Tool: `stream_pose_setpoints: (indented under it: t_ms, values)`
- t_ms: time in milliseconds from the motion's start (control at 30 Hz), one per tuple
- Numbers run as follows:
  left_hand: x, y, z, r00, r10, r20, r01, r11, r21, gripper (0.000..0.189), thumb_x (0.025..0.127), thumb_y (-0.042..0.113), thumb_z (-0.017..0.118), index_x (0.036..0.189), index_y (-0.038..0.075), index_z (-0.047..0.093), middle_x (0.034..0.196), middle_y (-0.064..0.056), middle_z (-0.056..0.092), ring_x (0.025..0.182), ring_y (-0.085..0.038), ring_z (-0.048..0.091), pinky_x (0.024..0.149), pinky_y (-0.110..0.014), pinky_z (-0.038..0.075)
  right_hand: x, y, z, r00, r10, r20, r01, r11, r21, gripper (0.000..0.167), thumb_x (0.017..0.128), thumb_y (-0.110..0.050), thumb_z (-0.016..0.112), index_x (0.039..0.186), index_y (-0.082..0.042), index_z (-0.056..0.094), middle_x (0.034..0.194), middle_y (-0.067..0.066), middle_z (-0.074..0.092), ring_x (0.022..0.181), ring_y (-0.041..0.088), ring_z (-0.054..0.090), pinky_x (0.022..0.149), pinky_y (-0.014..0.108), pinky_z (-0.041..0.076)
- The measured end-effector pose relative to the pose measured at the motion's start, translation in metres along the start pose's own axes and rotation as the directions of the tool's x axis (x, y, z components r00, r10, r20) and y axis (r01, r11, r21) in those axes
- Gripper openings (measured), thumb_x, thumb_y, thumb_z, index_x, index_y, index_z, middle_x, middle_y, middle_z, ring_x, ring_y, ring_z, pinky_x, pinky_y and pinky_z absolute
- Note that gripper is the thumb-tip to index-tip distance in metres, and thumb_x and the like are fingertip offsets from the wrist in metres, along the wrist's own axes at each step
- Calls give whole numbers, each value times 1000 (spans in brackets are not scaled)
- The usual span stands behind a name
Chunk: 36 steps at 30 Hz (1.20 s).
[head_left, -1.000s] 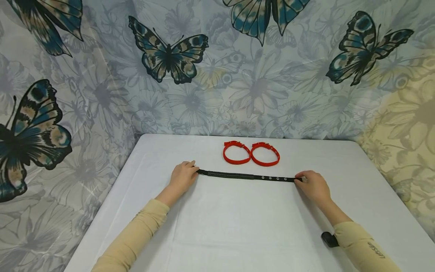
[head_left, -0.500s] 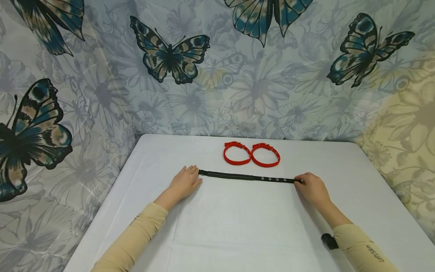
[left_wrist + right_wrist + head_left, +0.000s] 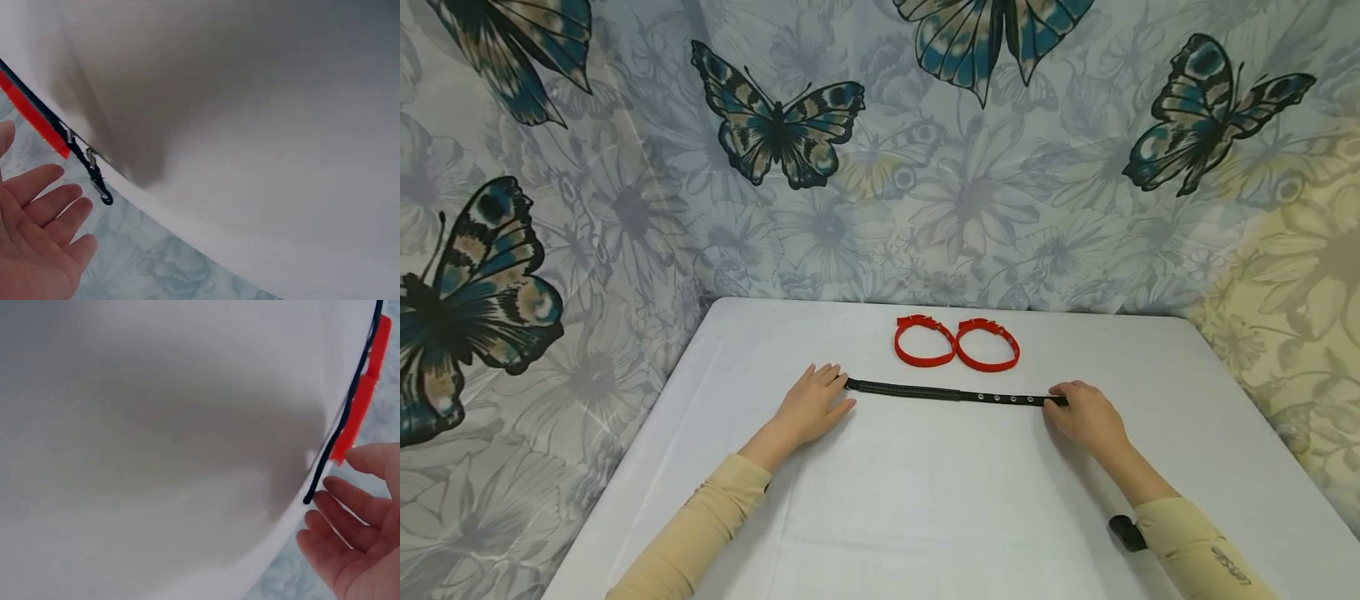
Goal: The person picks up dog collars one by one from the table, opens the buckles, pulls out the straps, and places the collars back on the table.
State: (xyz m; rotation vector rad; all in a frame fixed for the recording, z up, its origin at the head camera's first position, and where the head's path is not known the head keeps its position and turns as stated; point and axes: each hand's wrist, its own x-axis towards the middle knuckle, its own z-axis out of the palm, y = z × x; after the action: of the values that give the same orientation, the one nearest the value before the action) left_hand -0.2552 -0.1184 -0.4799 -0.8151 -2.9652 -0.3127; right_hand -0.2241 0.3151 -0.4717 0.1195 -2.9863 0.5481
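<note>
A black collar [image 3: 955, 392] lies stretched out straight on the white table [image 3: 925, 508]. My left hand [image 3: 814, 404] rests flat beside its buckle end, fingers straight and holding nothing. In the left wrist view the open left hand [image 3: 37, 244] sits just short of the black collar's metal clasp [image 3: 99, 186]. My right hand [image 3: 1086, 421] lies at the holed tip of the strap. The right wrist view shows the right hand [image 3: 359, 531] with loosely spread fingers just beyond the black collar's tip [image 3: 337, 434], not gripping it.
Two red collars, one [image 3: 923, 342] beside the other [image 3: 987, 343], lie buckled into rings just behind the black one. A butterfly-print curtain [image 3: 850, 167] hangs behind and beside the table. A small black device [image 3: 1127, 533] sits at my right sleeve.
My left hand let go of the buckle end and flattened beside it. My right hand's fingers relaxed at the strap's tip. The black collar stays straight.
</note>
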Motion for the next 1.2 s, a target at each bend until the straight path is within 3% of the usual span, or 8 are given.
stream_pose_setpoints:
  t_ms: [233, 467, 533, 667, 767, 867, 1033, 1200]
  values:
    - [7, 14, -5, 998, -50, -30, 39, 956, -290, 50, 100, 39, 54, 136, 4, 56, 139, -14, 53, 130, -30, 47, 111, -44, 33, 4, -23, -3, 997, -49, -65, 56, 992, 111, 24, 91, -8, 61, 108, 7, 68, 108, 27, 64, 99, 43, 60, 83, 56, 49]
    - [24, 27, -4, 981, -181, 64, 175, 704, -689, 41, 99, 34, 58, 131, 8, 61, 124, -5, 65, 113, -20, 61, 96, -39, 48, 14, -41, 6, 996, 56, 72, -81, 910, 407, 28, 98, -19, 56, 118, -2, 67, 115, 18, 66, 103, 32, 61, 79, 38, 53]
    - [31, 30, -2, 967, -221, 124, 235, 599, -766, 39, 98, 30, 59, 129, 7, 62, 121, -6, 66, 110, -20, 62, 93, -37, 50, 19, -49, 11, 976, 123, 182, -205, 808, 553, 34, 99, -22, 55, 126, -2, 63, 124, 17, 63, 108, 26, 59, 83, 30, 52]
    - [47, 38, 2, 917, -283, 281, 361, 291, -886, 39, 99, 24, 57, 132, 3, 59, 126, -11, 63, 115, -22, 60, 97, -33, 48, 30, -65, 20, 915, 176, 364, -403, 456, 793, 45, 101, -18, 54, 140, 3, 48, 142, 20, 49, 111, 16, 58, 91, 22, 50]
    - [58, 43, 5, 889, -316, 331, 382, 112, -918, 42, 100, 20, 55, 135, -1, 54, 132, -16, 58, 121, -24, 56, 101, -33, 45, 39, -76, 26, 891, 176, 419, -453, 272, 849, 48, 101, -13, 51, 144, 4, 41, 148, 21, 41, 113, 15, 58, 95, 22, 48]
    - [68, 47, 10, 879, -362, 310, 357, 71, -931, 43, 100, 18, 54, 137, -3, 51, 135, -18, 55, 123, -26, 54, 103, -33, 44, 47, -85, 32, 872, 193, 451, -483, 180, 857, 48, 103, -11, 47, 147, 3, 37, 150, 20, 38, 121, 17, 53, 99, 22, 44]
    - [83, 48, 17, 863, -438, 251, 326, 103, -940, 45, 98, 16, 53, 138, -5, 49, 135, -20, 54, 124, -30, 52, 103, -36, 43, 59, -99, 41, 834, 242, 495, -524, 68, 849, 49, 104, -9, 42, 151, -3, 31, 153, 15, 35, 134, 21, 39, 107, 25, 36]
    - [97, 49, 24, 827, -506, 244, 351, 127, -928, 45, 98, 17, 54, 138, -3, 51, 137, -20, 53, 125, -32, 51, 105, -40, 41, 68, -109, 48, 824, 261, 503, -524, 12, 852, 53, 103, -6, 40, 153, -3, 25, 156, 11, 30, 135, 21, 32, 112, 28, 30]
